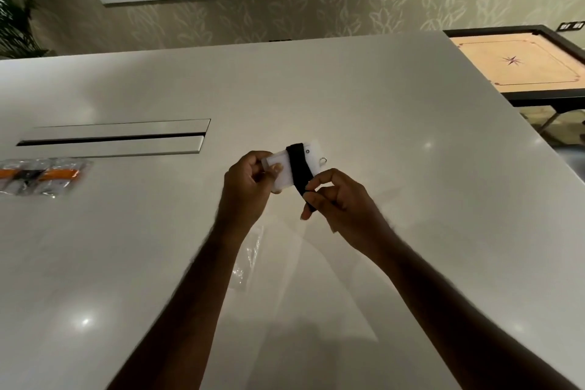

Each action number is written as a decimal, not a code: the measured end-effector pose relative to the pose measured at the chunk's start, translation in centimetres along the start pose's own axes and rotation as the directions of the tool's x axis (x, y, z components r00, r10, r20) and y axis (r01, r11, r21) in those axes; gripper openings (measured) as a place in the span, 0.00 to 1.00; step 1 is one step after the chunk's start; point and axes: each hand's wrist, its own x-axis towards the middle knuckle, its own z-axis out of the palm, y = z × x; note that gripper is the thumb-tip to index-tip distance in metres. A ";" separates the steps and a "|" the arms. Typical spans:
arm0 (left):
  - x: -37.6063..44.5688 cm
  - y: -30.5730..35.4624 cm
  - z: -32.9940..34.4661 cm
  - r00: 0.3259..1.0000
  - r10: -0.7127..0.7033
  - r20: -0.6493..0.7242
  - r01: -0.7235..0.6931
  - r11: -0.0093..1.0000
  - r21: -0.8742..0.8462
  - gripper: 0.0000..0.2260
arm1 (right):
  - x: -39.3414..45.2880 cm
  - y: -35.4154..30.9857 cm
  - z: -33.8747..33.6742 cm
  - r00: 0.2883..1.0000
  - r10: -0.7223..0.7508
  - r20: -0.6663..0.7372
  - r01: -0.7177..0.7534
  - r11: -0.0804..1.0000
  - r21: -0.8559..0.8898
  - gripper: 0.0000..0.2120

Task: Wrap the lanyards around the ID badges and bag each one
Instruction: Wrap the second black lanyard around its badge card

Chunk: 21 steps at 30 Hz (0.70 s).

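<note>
White and glossy, the table (348, 98) spreads out under both hands and carries everything else. Set into it, up and to the left of the left hand, is a long slot (114, 139) with a dark gap between two pale flaps. Off beyond the right hand, past the table's far corner, stands a carrom board (519, 62) in a dark frame. Well to the left of the left hand, near the table's edge, lie the bagged badges (41, 175), a small cluster in clear plastic showing orange and black bands. Just below the left wrist, between the two forearms, a clear bag (250, 258) lies flat on the table; it is faint against the gloss, so its outline is hard to make out.

Both hands are raised over the middle of the table, close together. The left hand (245, 182) has its fingers curled round the left end of the badge (281, 168), thumb pressed on its face, holding the pale card roughly level. A black lanyard (299, 168) crosses the badge as a wide band just right of that thumb and runs down to the right hand (335, 199), whose thumb and forefinger pinch the strap's loose end just beneath the card. A small metal ring (322, 160) sticks out at the badge's right end, just above the right hand's knuckles.
</note>
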 end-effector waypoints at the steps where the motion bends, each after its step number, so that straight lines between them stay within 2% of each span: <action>1: -0.3 0.0 0.3 1.000 0.016 0.017 -0.016 1.000 0.023 0.07 | 0.3 -0.3 -0.1 1.000 -0.011 -0.003 0.011 1.000 0.017 0.02; 6: -0.8 0.9 1.1 0.988 0.081 0.131 -0.093 0.992 0.088 0.04 | 2.5 -1.7 -0.8 0.996 -0.027 -0.085 0.034 0.996 0.078 0.09; 9: -0.7 1.7 1.2 0.983 0.078 0.168 -0.088 0.995 0.050 0.03 | 3.6 -1.8 -1.4 0.989 0.011 -0.144 0.007 0.992 0.124 0.08; 11: -0.7 1.9 1.0 0.981 0.062 0.182 -0.064 0.998 0.006 0.03 | 3.7 -1.6 -1.7 0.994 0.028 -0.109 -0.013 0.991 0.135 0.07; 15: -0.8 1.3 0.5 0.978 0.014 0.206 -0.007 0.999 -0.033 0.04 | 3.3 -1.0 -1.9 0.998 0.050 0.048 -0.058 0.983 0.173 0.13; 17: -1.0 0.8 0.3 0.972 -0.008 0.237 0.023 0.998 -0.059 0.04 | 3.3 -0.9 -2.1 0.996 0.070 0.049 -0.076 0.989 0.129 0.12; 21: -1.4 -0.2 0.4 0.964 -0.017 0.264 0.023 1.000 -0.018 0.05 | 3.5 -0.9 -2.2 0.999 0.038 -0.003 -0.038 0.992 -0.117 0.06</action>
